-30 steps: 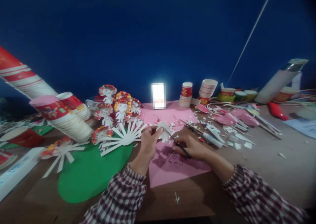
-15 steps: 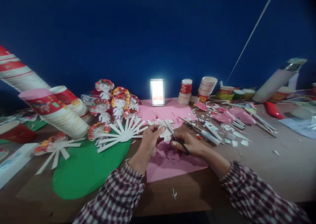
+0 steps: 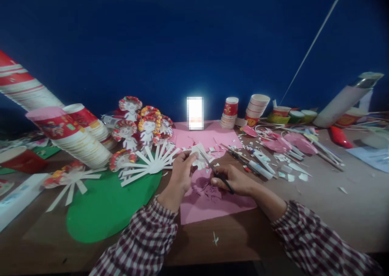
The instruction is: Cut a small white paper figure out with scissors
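White paper piece (image 3: 200, 161) has an uneven outline.

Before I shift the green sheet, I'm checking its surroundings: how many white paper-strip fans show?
2: one fan overlaps the green sheet near the left hand; another fan, farther left, overlaps its left edge. More may be hidden.

Head view faces forward and down, seemingly near the table (image 3: 235, 236).
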Available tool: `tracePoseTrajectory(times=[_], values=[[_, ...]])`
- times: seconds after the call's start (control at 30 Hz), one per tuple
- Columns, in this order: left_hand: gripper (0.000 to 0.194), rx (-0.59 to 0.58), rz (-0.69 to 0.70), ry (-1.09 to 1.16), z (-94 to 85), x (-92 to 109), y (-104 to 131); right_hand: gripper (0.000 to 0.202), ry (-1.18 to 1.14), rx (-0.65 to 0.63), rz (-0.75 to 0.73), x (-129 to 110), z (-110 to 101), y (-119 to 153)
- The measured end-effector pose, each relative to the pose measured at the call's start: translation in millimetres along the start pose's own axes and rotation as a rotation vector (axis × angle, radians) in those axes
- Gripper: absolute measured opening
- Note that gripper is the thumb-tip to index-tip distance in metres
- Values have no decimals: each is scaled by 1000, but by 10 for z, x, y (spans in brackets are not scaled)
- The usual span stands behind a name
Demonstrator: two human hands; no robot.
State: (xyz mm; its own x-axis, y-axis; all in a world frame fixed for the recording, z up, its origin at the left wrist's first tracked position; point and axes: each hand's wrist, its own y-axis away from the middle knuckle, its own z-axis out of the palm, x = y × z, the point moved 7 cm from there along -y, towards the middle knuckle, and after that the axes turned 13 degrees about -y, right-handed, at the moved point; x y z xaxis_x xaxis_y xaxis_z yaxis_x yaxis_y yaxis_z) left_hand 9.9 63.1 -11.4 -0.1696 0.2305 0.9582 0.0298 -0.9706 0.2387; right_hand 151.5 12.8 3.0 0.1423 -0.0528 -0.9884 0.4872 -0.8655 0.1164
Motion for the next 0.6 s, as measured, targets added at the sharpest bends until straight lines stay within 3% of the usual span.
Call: tracePoseTrajectory(times=[0.4, 0.6], values=[[32, 194, 132, -13, -240, 87, -104, 43, -54, -36, 27, 23, 33, 6], [34, 210, 209, -140, -276, 120, -127, 47, -95, -30, 33, -11, 37, 16]])
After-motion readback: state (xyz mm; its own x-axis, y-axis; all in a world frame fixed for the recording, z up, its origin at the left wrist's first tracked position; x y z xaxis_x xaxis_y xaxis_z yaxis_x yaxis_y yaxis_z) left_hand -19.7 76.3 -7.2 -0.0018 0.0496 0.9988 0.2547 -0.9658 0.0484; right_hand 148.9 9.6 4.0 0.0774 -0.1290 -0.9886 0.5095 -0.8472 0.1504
